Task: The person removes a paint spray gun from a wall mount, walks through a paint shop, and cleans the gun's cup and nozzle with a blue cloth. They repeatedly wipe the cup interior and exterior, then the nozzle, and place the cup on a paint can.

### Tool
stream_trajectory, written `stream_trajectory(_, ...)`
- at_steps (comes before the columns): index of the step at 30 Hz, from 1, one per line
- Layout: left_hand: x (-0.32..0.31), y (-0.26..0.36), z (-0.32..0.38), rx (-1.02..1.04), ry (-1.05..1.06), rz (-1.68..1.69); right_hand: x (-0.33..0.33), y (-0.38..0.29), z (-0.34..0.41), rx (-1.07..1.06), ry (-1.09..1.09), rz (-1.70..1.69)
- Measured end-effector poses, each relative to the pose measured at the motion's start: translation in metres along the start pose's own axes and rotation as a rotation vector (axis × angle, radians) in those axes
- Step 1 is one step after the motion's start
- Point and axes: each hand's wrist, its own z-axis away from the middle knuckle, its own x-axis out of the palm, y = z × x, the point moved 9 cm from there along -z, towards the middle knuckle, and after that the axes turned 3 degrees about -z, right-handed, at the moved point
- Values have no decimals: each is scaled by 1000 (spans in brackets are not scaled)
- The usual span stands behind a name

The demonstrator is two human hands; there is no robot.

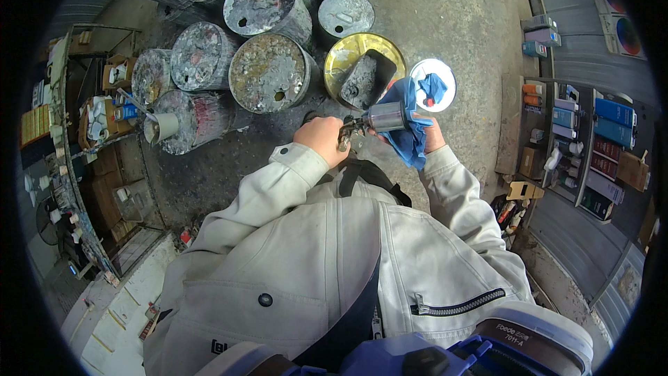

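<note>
My left hand [322,140] is closed around the body of a metal spray gun [352,129], in front of my waist. The gun lies on its side, its silver paint cup [385,116] pointing right. My right hand [432,136] holds a crumpled blue cloth [409,138] against the end and underside of the cup; part of that hand is hidden behind cup and cloth. Beyond them a dark, paint-crusted rectangular can [367,79] rests on a yellow drum lid [339,60]. Beside it stands a white bucket [450,99] with another blue cloth [434,86] and a small red item on it.
Several paint-crusted metal drums [267,73] stand ahead and to the left. A white cup [167,126] with a stick lies on one drum. At the left is a metal rack [78,188] with boxes; at the right, a shelf unit [584,151] holds cans and cartons.
</note>
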Motion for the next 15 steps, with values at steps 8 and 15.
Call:
stream_trajectory(8, -35, 14, 5, 313, 89, 59, 33, -32, 13, -47, -88, 371)
stream_trajectory(15, -73, 30, 12, 421, 385, 86, 59, -86, 23, -241, 95, 739)
